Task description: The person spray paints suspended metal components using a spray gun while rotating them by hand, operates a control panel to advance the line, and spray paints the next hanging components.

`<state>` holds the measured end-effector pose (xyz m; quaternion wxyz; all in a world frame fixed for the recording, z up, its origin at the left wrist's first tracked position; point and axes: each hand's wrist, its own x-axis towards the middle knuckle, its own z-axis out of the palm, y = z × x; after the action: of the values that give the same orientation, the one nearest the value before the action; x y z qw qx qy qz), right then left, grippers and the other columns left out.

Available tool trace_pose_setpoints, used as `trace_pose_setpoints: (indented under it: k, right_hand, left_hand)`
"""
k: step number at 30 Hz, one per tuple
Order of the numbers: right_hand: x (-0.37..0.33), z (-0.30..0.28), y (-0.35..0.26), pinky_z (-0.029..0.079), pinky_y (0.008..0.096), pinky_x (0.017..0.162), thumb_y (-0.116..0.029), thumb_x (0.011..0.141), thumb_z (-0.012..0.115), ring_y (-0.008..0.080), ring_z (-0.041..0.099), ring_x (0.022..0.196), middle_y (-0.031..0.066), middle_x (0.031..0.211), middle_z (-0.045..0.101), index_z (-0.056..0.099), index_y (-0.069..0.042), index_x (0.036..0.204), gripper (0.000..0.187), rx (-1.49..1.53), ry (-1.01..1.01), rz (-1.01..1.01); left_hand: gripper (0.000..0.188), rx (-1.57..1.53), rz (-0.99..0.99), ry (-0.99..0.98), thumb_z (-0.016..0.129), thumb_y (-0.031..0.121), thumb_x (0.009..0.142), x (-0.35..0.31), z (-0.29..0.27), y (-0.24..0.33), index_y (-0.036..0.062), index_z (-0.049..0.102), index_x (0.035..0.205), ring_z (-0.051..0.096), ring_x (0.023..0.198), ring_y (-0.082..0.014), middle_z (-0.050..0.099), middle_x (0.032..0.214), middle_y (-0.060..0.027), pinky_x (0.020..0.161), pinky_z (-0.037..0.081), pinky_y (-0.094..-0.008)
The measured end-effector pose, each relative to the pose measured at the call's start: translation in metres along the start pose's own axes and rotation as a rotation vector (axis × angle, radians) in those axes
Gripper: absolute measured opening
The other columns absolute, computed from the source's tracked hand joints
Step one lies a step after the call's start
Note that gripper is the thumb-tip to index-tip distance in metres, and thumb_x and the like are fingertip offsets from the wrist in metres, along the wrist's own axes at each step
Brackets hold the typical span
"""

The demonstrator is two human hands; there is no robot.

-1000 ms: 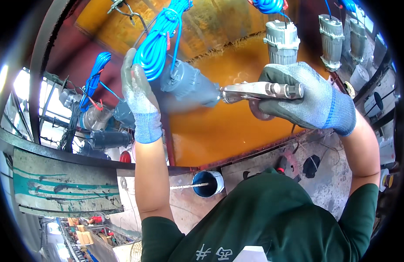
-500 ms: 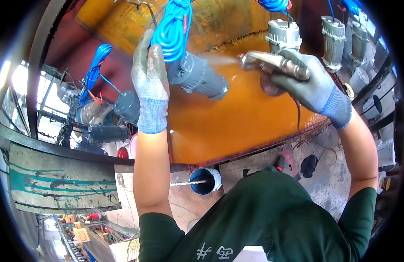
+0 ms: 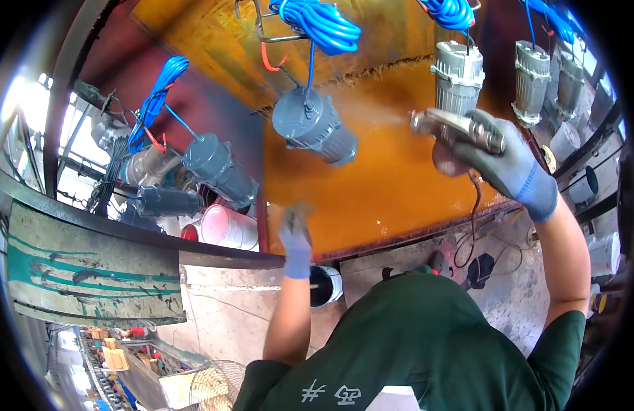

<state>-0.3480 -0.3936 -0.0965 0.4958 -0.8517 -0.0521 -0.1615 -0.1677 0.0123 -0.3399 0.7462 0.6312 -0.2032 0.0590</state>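
Observation:
My gloved right hand [image 3: 505, 159] is closed around a metal spray gun [image 3: 461, 129], its nozzle aimed left. A faint mist drifts from the nozzle toward a cylindrical grey-blue pump [image 3: 313, 127]. That pump hangs tilted below a coiled blue cable [image 3: 317, 26], beside a metal hook [image 3: 265, 34] with a red-ended lead. Lower down, my gloved left hand [image 3: 294, 233] is apart from the pump, in front of the orange booth surface [image 3: 372, 198]. Motion smears its fingers. An unpainted silver-grey pump [image 3: 459, 75] hangs just beyond the gun.
More grey-blue pumps [image 3: 218, 168] hang at the left; further silver ones [image 3: 530, 79] hang at the right. A dark frame rail [image 3: 125, 233] crosses the left side. Below stand a pink-and-white bucket [image 3: 228, 227] and a paint bucket [image 3: 334, 286] with a stick. A hose [image 3: 476, 212] trails from the gun.
My left hand has let go of the blue cable coil and dropped toward me. The spray gun has shifted slightly right and down. The pump hangs freely, its coil now farther up and right.

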Motion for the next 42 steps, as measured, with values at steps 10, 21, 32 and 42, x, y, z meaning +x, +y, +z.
trace_pose_setpoints:
  k: [10, 21, 32, 42]
  right_hand:
    - [-0.006, -0.008, -0.09, 0.052, 0.0396, 0.067, -0.013, 0.089, 0.08, 0.0313, 0.069, 0.072, 0.0137, 0.078, 0.066, 0.064, -0.002, 0.096, 0.021, -0.323, -0.301, -0.181]
    - [0.0, 0.012, -0.079, 0.054, 0.0452, 0.07, -0.01, 0.088, 0.08, 0.0389, 0.07, 0.079, 0.0177, 0.087, 0.068, 0.065, -0.001, 0.109, 0.027, -0.389, -0.279, -0.285]
    - [-0.091, 0.052, 0.084, 0.057, 0.0296, 0.08, 0.0, 0.097, 0.07, 0.0109, 0.069, 0.086, 0.0064, 0.093, 0.075, 0.065, 0.002, 0.118, 0.022, 0.267, 0.049, 0.401]
    - [-0.178, 0.097, 0.198, 0.058, 0.0359, 0.074, -0.02, 0.084, 0.083, 0.0188, 0.073, 0.078, 0.0113, 0.087, 0.076, 0.076, -0.002, 0.112, 0.034, 0.196, 0.032, 0.544]
  left_hand:
    - [0.03, 0.82, -0.6, -0.16, 0.063, 0.028, 0.099, -0.293, -0.169, -0.161, 0.004, 0.077, 0.109, 0.074, 0.099, -0.0424, 0.077, 0.103, -0.0255, 0.085, 0.057, -0.0474]
    - [0.033, 0.929, -0.922, -0.168, 0.064, 0.033, 0.099, -0.308, -0.174, -0.146, 0.0065, 0.079, 0.112, 0.072, 0.109, -0.0419, 0.077, 0.112, -0.0235, 0.096, 0.055, -0.0479]
    - [0.025, 0.721, -0.394, -0.106, 0.066, 0.016, 0.103, -0.14, -0.061, -0.089, -0.002, 0.075, 0.117, 0.075, 0.102, -0.0328, 0.078, 0.108, -0.0221, 0.09, 0.057, -0.0407]
    - [0.066, 0.707, 0.97, -0.222, 0.068, 0.023, 0.103, 0.169, 0.176, 0.176, -0.0046, 0.045, 0.158, 0.048, 0.142, -0.0425, 0.053, 0.154, -0.0264, 0.121, 0.035, -0.0528]
